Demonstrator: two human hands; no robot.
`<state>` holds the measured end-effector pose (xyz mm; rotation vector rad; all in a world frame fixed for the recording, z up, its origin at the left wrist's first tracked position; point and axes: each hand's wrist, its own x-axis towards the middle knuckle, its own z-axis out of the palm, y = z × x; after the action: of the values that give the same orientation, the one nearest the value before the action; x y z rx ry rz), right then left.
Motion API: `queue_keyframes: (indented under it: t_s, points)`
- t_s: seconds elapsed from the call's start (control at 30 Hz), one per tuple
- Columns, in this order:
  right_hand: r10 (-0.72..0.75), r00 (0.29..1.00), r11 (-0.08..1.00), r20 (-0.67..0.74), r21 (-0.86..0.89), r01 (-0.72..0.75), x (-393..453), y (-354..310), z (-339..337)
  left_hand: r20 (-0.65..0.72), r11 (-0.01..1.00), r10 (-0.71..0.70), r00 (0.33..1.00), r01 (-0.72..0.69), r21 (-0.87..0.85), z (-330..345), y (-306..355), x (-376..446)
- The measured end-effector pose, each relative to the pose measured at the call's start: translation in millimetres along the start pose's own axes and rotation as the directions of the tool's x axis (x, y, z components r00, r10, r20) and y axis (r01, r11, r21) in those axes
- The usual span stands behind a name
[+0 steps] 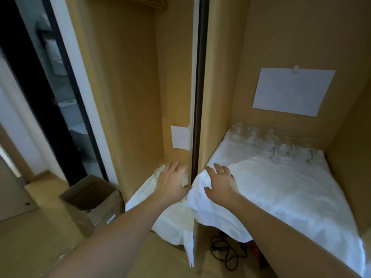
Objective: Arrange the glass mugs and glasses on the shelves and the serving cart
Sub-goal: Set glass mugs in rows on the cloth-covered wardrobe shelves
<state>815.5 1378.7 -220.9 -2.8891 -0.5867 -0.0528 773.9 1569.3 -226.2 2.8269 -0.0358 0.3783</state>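
Observation:
Several clear glass mugs and glasses [281,143] stand in rows at the back of the right-hand shelf, on a white cloth [281,187]. My right hand [220,182] rests on the front left corner of that cloth, fingers spread and loosely bent, holding nothing. My left hand [173,182] reaches into the left compartment with fingers spread, over a few glasses [158,172] on a second white cloth [170,219]; the hand hides most of them, and I cannot tell whether it touches one.
A vertical wooden divider with a dark edge [197,117] separates the two compartments. Paper sheets [293,91] are taped to the back walls. An open cardboard box [90,201] sits on the floor at left, and a black cable [224,251] lies under the right shelf.

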Motion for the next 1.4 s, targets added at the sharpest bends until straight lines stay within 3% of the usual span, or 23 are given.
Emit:
queue_keyframes:
  t_s: [0.27,0.6,0.83,1.4]
  points:
    - [-0.084,0.996,0.996,0.021,0.01,0.084,-30,-101,32,-0.006,0.992,-0.121,0.993,0.121,-0.021,-33,-81,-77]
    - [-0.157,0.976,0.987,0.153,0.002,0.158,-20,-169,76,0.019,0.948,-0.318,0.948,0.318,-0.001,-34,-162,-109]
    - [-0.167,0.965,0.986,0.202,0.01,0.169,29,-183,106,0.06,0.933,-0.361,0.931,0.36,0.019,-19,-197,-75]
    - [-0.025,0.943,0.996,0.333,0.087,-0.004,182,-173,171,0.271,0.972,-0.234,0.934,0.235,0.029,43,-283,72]
